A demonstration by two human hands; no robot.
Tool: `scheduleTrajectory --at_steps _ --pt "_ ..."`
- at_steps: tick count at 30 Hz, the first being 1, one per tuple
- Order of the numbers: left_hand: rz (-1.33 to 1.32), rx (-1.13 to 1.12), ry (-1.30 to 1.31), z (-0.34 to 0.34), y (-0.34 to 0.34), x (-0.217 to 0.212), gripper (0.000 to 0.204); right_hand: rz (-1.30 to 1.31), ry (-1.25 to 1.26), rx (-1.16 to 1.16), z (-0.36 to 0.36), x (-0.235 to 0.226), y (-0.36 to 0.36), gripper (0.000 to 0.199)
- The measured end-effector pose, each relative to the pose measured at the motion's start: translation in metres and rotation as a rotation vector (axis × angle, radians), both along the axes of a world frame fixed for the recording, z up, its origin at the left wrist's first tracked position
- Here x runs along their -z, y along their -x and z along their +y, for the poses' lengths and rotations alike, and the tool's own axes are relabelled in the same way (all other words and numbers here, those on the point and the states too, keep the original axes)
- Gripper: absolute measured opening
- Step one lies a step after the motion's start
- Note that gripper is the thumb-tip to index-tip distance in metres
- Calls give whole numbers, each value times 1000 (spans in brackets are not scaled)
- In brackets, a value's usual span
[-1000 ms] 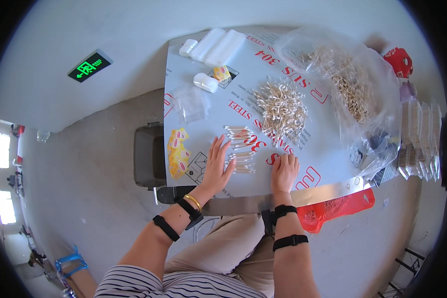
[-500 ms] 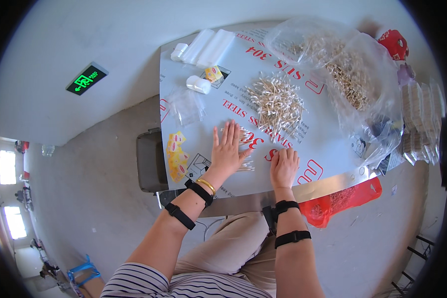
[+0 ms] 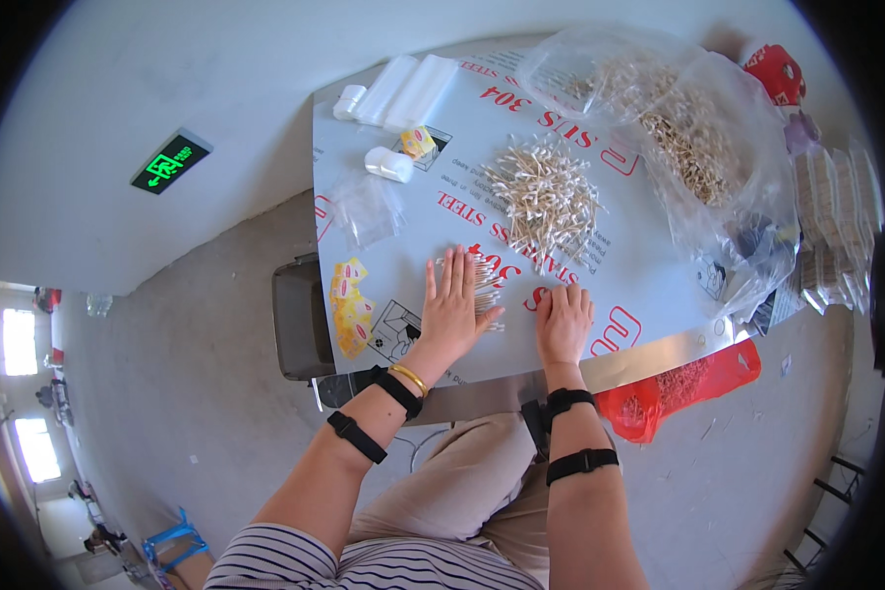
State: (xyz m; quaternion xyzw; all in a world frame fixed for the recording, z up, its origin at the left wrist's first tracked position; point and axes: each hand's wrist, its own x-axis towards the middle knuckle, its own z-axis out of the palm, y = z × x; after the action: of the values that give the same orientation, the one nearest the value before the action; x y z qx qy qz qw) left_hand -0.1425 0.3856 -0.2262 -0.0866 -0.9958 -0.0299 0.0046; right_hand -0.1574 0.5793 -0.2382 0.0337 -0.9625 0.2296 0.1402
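My left hand [image 3: 450,310] lies flat with its fingers stretched out, palm down on a small layer of cotton swabs [image 3: 485,285]. The swabs stick out along its right side, between index finger and thumb; the palm hides the rest. To the right, my right hand [image 3: 564,320] rests on the film-covered table [image 3: 433,359] with its fingers curled under. Whatever its fingers may hold is hidden. A large loose heap of cotton swabs [image 3: 543,197] lies farther back, beyond both hands.
Yellow printed cards [image 3: 350,310] and clear bags [image 3: 368,209] lie at left. Behind them are plastic rolls [image 3: 389,164] and a small yellow box [image 3: 417,143]. A big clear bag of swabs [image 3: 693,147] and packed bundles [image 3: 836,216] stand right. A red bag [image 3: 678,388] sits below the edge.
The swabs beside my left hand, split into two groups before, now lie closer together as the hand has shifted slightly. My right hand keeps its curled pose. The whole view has shifted a little.
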Motion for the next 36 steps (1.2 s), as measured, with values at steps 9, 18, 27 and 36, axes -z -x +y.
scheduleTrajectory --at_steps 9,18,27,36 --pt "-28 12 -16 2 -12 -4 98 -5 6 1 0 0 0 15" --pt "-46 48 0 1 -23 -11 95 -11 -8 1 0 0 0 14" --pt "-46 33 -18 0 -27 -10 92 -7 -14 6 0 0 1 14" --pt "-26 33 -35 3 -24 -11 91 -5 -13 5 0 1 1 14"
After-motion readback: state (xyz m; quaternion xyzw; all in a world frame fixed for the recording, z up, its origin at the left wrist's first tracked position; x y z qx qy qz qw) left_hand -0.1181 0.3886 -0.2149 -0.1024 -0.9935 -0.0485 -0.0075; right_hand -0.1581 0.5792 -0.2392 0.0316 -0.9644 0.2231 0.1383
